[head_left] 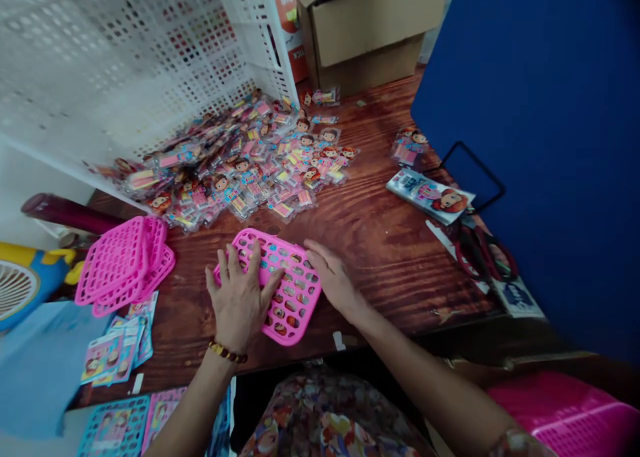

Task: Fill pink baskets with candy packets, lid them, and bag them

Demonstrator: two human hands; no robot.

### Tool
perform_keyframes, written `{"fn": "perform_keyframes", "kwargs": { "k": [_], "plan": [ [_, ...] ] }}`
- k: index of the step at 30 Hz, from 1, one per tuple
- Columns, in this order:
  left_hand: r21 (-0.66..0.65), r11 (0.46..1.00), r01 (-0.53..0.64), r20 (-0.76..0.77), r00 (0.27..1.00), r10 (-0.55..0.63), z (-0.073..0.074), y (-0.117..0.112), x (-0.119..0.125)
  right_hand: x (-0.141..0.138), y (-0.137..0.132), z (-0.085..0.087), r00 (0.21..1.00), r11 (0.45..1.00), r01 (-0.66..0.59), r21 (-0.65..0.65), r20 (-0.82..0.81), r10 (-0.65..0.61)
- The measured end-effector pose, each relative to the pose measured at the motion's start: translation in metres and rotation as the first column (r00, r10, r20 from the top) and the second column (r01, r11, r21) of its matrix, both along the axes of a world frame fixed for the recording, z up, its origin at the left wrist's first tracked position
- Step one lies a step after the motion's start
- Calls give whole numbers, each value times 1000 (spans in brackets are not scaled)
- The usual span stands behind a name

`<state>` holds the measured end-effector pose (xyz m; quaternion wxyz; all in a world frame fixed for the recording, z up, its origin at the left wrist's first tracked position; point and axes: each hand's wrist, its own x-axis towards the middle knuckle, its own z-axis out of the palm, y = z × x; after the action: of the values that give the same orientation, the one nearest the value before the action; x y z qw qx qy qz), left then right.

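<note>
A pink perforated plastic tray (286, 312) lies on the wooden table in front of me, its rounded corners and oval holes facing up. Coloured printed patches show through the holes. My left hand (242, 293) rests across its left half with fingers spread flat. At the tray's right edge, my right hand (334, 274) holds the rim, its fingers close together and the thumb not clearly visible. Just beyond the tray spreads a heap of small clear packets (250, 170) with cartoon figures. More pink perforated panels (120, 260) are stacked to the left.
A white perforated crate (273, 40) lies tipped behind the packets, beside a cardboard box (365, 30). On the right are a printed pack (425, 196), scissors (480, 254) and a blue panel (530, 124). Printed cards (117, 350) and a toy-like fan (20, 280) are at left.
</note>
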<state>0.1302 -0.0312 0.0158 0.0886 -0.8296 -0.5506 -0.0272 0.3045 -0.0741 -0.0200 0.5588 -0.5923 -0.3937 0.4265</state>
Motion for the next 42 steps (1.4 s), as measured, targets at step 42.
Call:
{"fn": "perform_keyframes", "kwargs": {
  "k": [42],
  "plan": [
    [-170, 933, 317, 231, 933, -275, 9, 14, -44, -35, 20, -24, 848, 953, -262, 152, -434, 303]
  ]
}}
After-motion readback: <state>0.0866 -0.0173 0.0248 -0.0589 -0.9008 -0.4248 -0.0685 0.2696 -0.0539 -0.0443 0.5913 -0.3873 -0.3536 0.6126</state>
